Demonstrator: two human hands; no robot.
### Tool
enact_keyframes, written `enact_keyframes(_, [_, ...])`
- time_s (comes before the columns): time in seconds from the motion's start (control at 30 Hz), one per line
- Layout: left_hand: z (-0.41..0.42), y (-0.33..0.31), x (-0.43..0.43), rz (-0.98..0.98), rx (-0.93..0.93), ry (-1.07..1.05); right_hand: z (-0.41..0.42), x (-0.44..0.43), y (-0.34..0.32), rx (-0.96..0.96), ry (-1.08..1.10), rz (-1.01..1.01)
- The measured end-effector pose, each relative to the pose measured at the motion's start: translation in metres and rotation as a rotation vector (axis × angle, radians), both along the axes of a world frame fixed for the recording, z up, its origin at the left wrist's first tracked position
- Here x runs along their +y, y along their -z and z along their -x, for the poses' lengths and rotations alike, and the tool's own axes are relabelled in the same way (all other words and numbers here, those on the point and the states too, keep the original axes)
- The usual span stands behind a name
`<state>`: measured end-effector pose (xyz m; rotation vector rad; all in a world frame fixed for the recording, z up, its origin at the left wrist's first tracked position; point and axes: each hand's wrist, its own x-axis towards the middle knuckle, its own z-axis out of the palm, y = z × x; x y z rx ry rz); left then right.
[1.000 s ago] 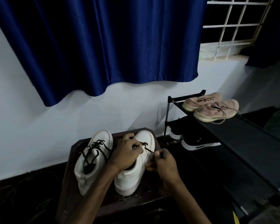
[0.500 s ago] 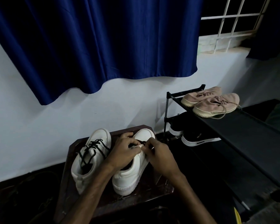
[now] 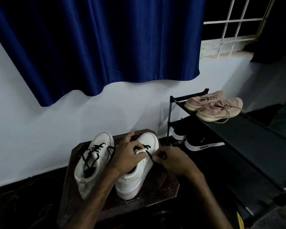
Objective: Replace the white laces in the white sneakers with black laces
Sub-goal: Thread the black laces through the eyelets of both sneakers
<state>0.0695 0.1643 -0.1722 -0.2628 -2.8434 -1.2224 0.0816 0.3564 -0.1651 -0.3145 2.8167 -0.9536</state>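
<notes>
White sneakers (image 3: pixel 104 139), black laces (image 3: pixel 92 154), navy curtain (image 3: pixel 89 47), pink shoes (image 3: pixel 220 108), seemingly dark-brown stool (image 3: pixel 157 194).

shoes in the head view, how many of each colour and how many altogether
white: 2, the left white sneaker and the right white sneaker, on the dark stool
pink: 2, the far pink shoe and the near pink shoe, on the rack's top shelf
black with white soles: 2, the near black shoe and the far black shoe, on the shelf below
total: 6
</notes>
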Motion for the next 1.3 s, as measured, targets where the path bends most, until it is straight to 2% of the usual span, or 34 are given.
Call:
enact_keyframes(0.07, [0.000,-0.001,-0.001,0.003,0.009,0.009,0.004,-0.018,0.001,0.068,0.012,0.111])
enact_keyframes(0.17, [-0.001,-0.002,0.000,-0.001,0.004,0.007,0.003,-0.031,0.009,0.169,0.019,0.170])
enact_keyframes(0.23, [-0.002,-0.004,0.000,0.015,0.005,0.006,-0.003,-0.020,0.013,0.090,0.037,0.197])
enact_keyframes(0.33, [-0.002,-0.004,0.001,0.024,-0.004,0.006,-0.017,0.007,0.005,-0.170,-0.050,-0.097])
enact_keyframes(0.4, [-0.001,-0.003,-0.001,0.022,-0.009,0.003,-0.019,0.014,-0.003,-0.274,-0.099,-0.206])
enact_keyframes(0.5, [0.000,-0.001,-0.001,0.015,-0.003,-0.006,-0.008,0.007,-0.006,-0.117,-0.014,-0.175])
enact_keyframes(0.6, [0.000,0.002,-0.001,-0.004,0.008,0.003,0.003,-0.013,0.001,0.038,0.056,0.143])
enact_keyframes(0.73, [0.002,0.003,-0.001,-0.008,0.002,-0.003,0.002,-0.031,0.012,0.161,0.074,0.240])
enact_keyframes(0.8, [0.001,0.000,-0.001,0.009,-0.009,-0.006,-0.005,-0.018,0.011,0.075,0.021,0.218])
enact_keyframes(0.9, [-0.001,-0.003,0.000,0.030,-0.022,-0.006,-0.021,0.016,-0.002,-0.236,-0.197,-0.012])
enact_keyframes(0.97, [-0.001,-0.003,-0.001,0.034,-0.028,-0.013,-0.024,0.029,-0.007,-0.335,-0.216,-0.113])
enact_keyframes(1.07, [-0.001,-0.003,0.000,0.036,-0.036,-0.015,-0.010,0.020,-0.006,-0.170,-0.081,-0.097])
enact_keyframes(1.17, [-0.001,0.000,0.000,0.032,-0.019,-0.016,0.004,-0.011,-0.003,0.026,-0.013,0.107])
enact_keyframes(1.3, [-0.002,-0.002,0.000,0.044,-0.038,-0.031,0.003,-0.028,0.008,0.152,0.023,0.119])
